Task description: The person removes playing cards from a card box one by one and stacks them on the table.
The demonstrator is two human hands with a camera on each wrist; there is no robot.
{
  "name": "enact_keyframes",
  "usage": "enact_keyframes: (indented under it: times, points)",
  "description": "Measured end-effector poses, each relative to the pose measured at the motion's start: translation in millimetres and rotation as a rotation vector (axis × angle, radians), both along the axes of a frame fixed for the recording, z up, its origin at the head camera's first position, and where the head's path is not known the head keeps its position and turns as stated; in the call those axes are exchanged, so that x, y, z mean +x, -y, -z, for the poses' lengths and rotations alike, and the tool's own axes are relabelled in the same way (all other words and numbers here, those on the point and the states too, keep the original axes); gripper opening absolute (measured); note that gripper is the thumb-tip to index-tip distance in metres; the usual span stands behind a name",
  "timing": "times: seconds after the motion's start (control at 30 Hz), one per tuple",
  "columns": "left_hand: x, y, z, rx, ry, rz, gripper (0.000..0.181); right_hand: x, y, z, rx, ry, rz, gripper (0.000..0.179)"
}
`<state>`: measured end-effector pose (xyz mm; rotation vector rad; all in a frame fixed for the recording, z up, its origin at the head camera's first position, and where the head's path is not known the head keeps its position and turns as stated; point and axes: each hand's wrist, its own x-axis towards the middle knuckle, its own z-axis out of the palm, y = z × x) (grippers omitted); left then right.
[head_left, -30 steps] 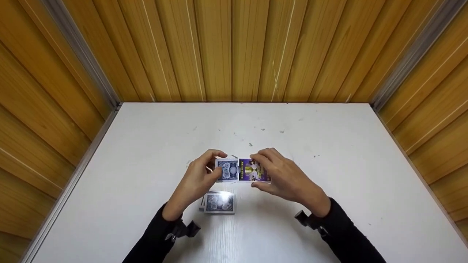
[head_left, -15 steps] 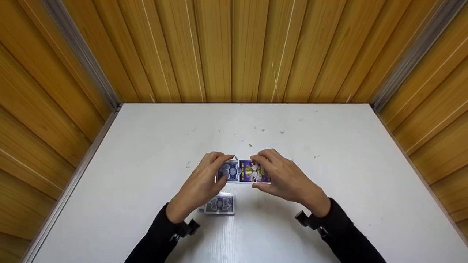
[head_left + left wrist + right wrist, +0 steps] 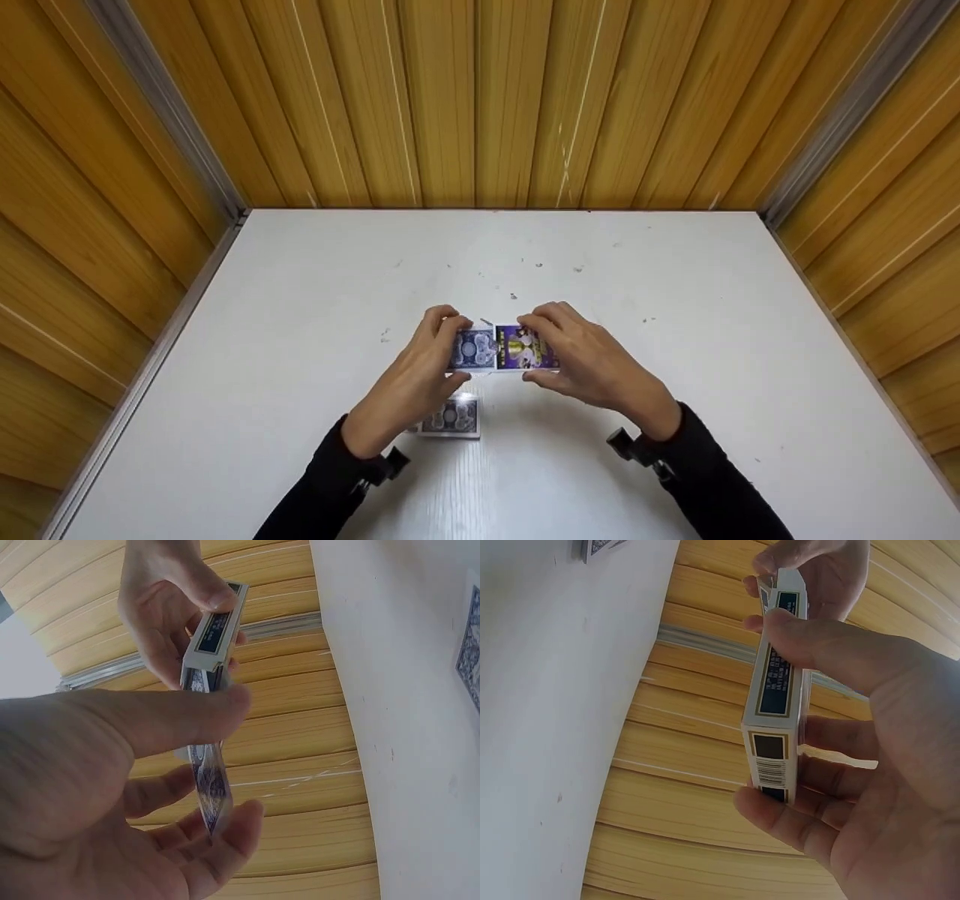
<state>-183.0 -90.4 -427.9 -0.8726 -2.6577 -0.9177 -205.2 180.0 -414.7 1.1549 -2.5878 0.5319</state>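
In the head view, my right hand (image 3: 600, 367) holds a purple-and-white playing card box (image 3: 517, 347) by its long edges, thumb on the near side and fingers on the far side. From its open left end stick out blue-backed playing cards (image 3: 472, 350), partly inside the box. My left hand (image 3: 409, 382) grips these cards by their edges. The left wrist view shows the thumb (image 3: 180, 716) across one edge of the cards (image 3: 210, 787), with the fingers on the other side. A barcode marks the box's closed end (image 3: 771, 765) in the right wrist view.
A stack of blue-backed cards (image 3: 452, 418) lies on the white table (image 3: 637, 277) just nearer than the hands, partly covered by the left hand. Wood-patterned walls (image 3: 450, 105) enclose the table at the back and sides.
My left thumb has moved off the cards' face to their near edge, and the left fingers have shifted along the far edge. Box and cards have drifted slightly right.
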Motion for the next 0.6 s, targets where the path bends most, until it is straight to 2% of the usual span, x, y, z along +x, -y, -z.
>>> enact_keyframes:
  times: [0.2, 0.3, 0.4, 0.47, 0.6]
  points:
    - [2.7, 10.1, -6.1, -0.068, 0.026, -0.062, 0.076, -4.5, -10, -4.8, -0.007, -0.002, 0.054, 0.069]
    - [4.0, 11.7, -5.3, -0.114, 0.021, -0.042, 0.078, -5.5, -13, -6.2, -0.003, 0.006, 0.069, 0.068]
    - [4.2, 10.8, -3.0, -0.144, 0.018, -0.023, 0.071, -6.2, -14, -7.4, -0.002, 0.017, 0.079, 0.068]
    - [4.3, 10.0, -1.8, -0.164, 0.058, -0.019, 0.068, -6.7, -15, -8.1, -0.005, 0.023, 0.089, 0.068]
    - [4.2, 8.6, 1.1, -0.221, 0.194, -0.028, 0.066, -8.1, -19, -9.0, -0.023, 0.030, 0.110, 0.068]
